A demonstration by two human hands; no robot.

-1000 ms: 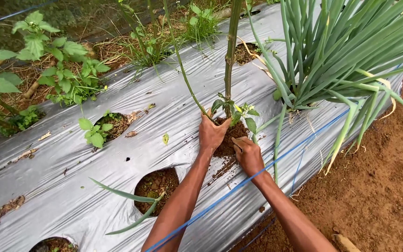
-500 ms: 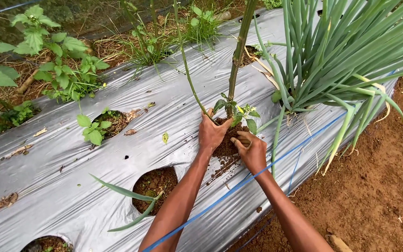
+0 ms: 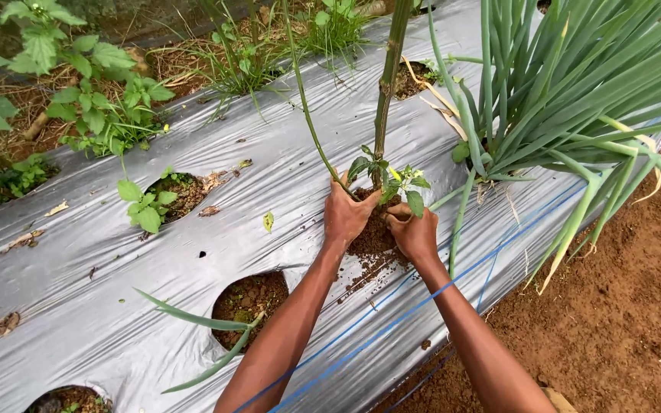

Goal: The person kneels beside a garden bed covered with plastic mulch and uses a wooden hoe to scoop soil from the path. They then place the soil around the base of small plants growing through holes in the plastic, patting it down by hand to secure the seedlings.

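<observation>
Two hands | left (image 3: 347, 216), right (image 3: 415, 232) pressed open on soil mound (image 3: 375, 237) | seedling (image 3: 386, 177) between them

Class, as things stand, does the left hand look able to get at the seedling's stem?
Probably yes: the left hand rests on the soil beside the seedling, nothing between them.

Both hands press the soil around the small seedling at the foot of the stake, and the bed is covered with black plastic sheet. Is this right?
Not quite. The head view shows the plastic sheet as silver-grey, not black. The rest holds: the left hand and the right hand press the soil around the small seedling at the foot of the stake.
</observation>
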